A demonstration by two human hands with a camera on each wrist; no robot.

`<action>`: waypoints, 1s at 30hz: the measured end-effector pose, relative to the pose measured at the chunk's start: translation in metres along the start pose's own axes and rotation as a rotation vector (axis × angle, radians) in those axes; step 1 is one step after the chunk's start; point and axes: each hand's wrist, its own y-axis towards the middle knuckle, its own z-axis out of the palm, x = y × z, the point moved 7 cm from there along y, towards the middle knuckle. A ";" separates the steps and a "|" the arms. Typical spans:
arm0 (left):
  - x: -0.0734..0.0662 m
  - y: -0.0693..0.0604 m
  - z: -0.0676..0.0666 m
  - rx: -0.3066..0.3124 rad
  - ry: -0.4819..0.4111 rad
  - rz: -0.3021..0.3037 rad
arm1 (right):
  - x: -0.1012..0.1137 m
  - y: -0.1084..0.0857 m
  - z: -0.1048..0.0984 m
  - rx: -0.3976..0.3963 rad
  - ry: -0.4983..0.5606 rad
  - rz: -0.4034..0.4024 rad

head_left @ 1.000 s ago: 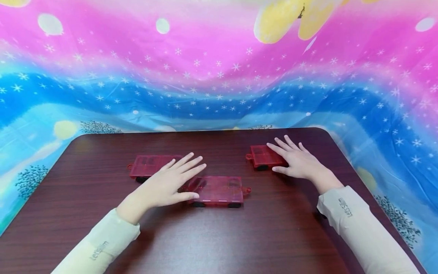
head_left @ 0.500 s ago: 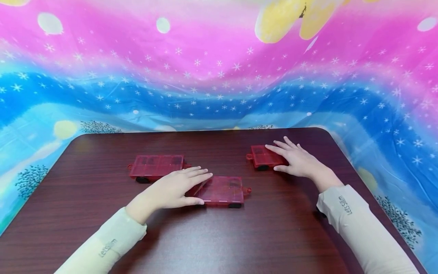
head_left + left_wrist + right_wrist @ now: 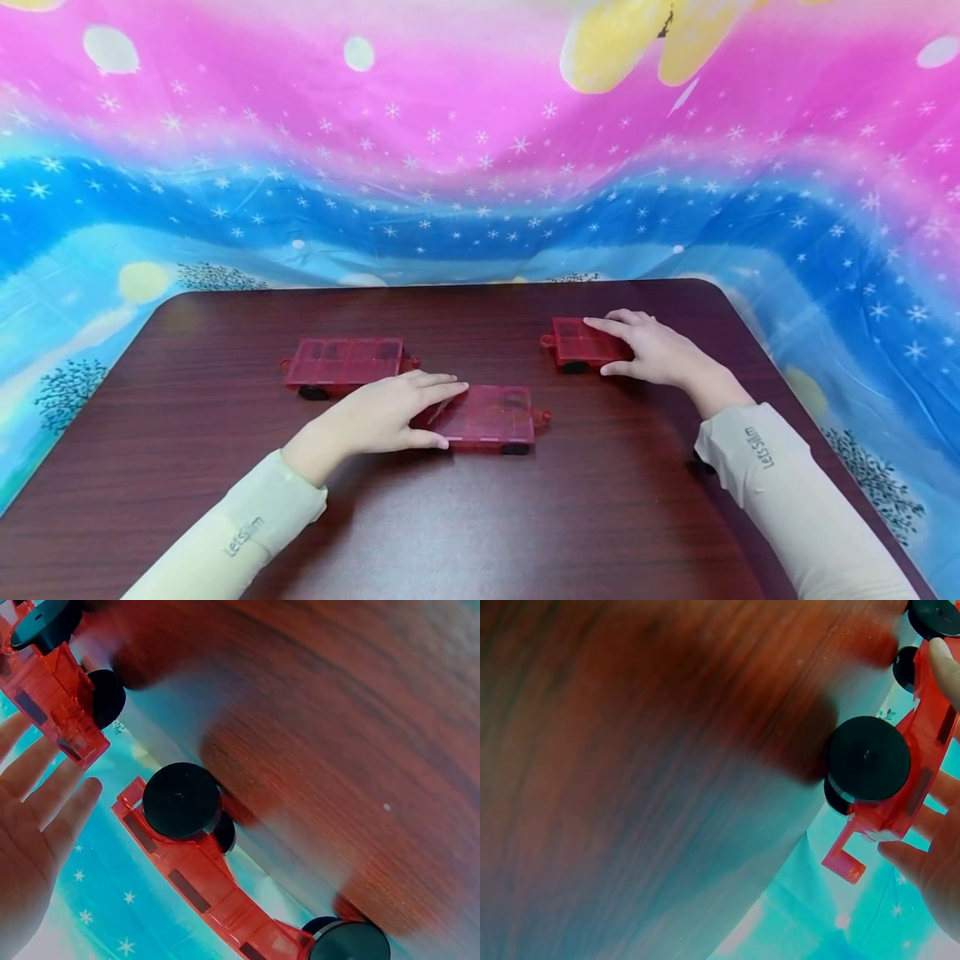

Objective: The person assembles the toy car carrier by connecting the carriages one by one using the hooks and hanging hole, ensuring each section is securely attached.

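In the head view, my left hand (image 3: 375, 412) holds the left end of a clear red toy car base (image 3: 491, 417) at mid-table. The thumb lies along its near edge and the index finger reaches its far edge. Farther back on the right, my right hand (image 3: 660, 350) grips the right part of a second red toy car base (image 3: 572, 342), thumb on the near side and fingers over the far side. The right wrist view shows this car's black wheel (image 3: 868, 757). A third red car base (image 3: 345, 360) stands at the back left, behind my left hand, untouched.
All three cars stand on a dark brown wooden table (image 3: 480, 525) with rounded back corners. A pink and blue snowflake-patterned cloth (image 3: 480, 183) hangs behind and beside it. Small coupling loops (image 3: 545, 417) stick out from the cars' ends.
My left hand has moved right and down from above the cars onto the near one, uncovering the back-left car. My right hand's spread fingers have curled over its car. The cars look unmoved.
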 end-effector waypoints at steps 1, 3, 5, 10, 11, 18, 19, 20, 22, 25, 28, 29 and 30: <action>0.000 0.000 0.000 0.000 -0.003 0.002 | 0.000 0.000 0.000 -0.002 -0.001 0.002; 0.000 0.001 0.000 0.002 -0.005 0.005 | 0.000 -0.001 -0.001 -0.007 -0.005 0.005; 0.000 0.001 0.001 0.003 -0.008 0.010 | 0.000 -0.002 -0.001 -0.012 -0.002 0.008; 0.000 0.001 0.001 0.008 -0.014 0.009 | 0.000 -0.006 -0.002 -0.004 0.007 0.030; 0.000 0.001 0.001 0.008 -0.016 0.008 | 0.000 -0.007 -0.003 -0.003 0.007 0.032; -0.001 0.002 0.000 0.014 -0.028 0.004 | 0.001 -0.014 -0.008 -0.025 -0.008 0.028; -0.001 0.002 0.000 0.016 -0.030 0.002 | 0.001 -0.015 -0.009 -0.031 -0.010 0.025; -0.001 0.002 0.000 0.018 -0.031 0.001 | 0.002 -0.016 -0.010 -0.034 -0.011 0.025; 0.000 0.002 0.000 0.022 -0.034 -0.001 | 0.003 -0.018 -0.011 -0.036 -0.015 0.025; 0.001 0.002 0.001 0.021 -0.038 -0.006 | 0.005 -0.021 -0.013 -0.036 -0.020 0.023; 0.002 0.003 0.002 0.019 -0.044 -0.014 | 0.008 -0.025 -0.015 -0.039 -0.026 0.014; 0.003 0.003 0.002 0.018 -0.048 -0.017 | 0.008 -0.026 -0.015 -0.042 -0.030 0.011; 0.003 0.002 0.002 0.016 -0.051 -0.019 | 0.009 -0.028 -0.016 -0.045 -0.034 0.009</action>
